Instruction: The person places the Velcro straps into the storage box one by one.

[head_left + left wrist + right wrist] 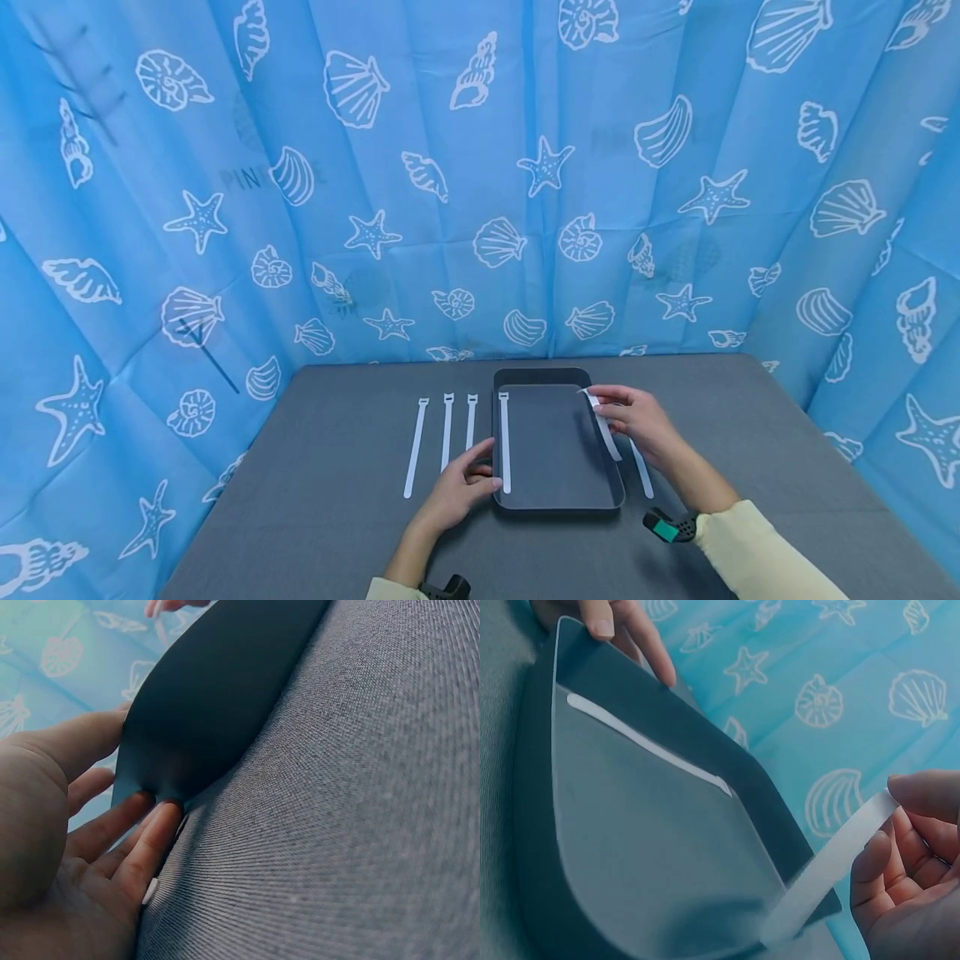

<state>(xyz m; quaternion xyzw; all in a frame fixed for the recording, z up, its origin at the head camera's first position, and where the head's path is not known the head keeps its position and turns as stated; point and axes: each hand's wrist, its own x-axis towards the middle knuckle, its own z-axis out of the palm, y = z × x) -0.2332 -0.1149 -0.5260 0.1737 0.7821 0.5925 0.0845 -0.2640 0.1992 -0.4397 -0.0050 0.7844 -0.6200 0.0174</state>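
Pinching 1 white strap (pixel 606 432), the right hand (pixel 636 417) hovers by the tray (pixel 551 446).

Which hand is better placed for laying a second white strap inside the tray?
Probably the right hand: it pinches a white strap at the right side of the tray, while the left hand grips its left side and seems better suited to steadying.

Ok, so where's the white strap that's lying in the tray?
In the head view, that white strap lies inside the dark gray tray, along its left side, right next to the thumb of the left hand.
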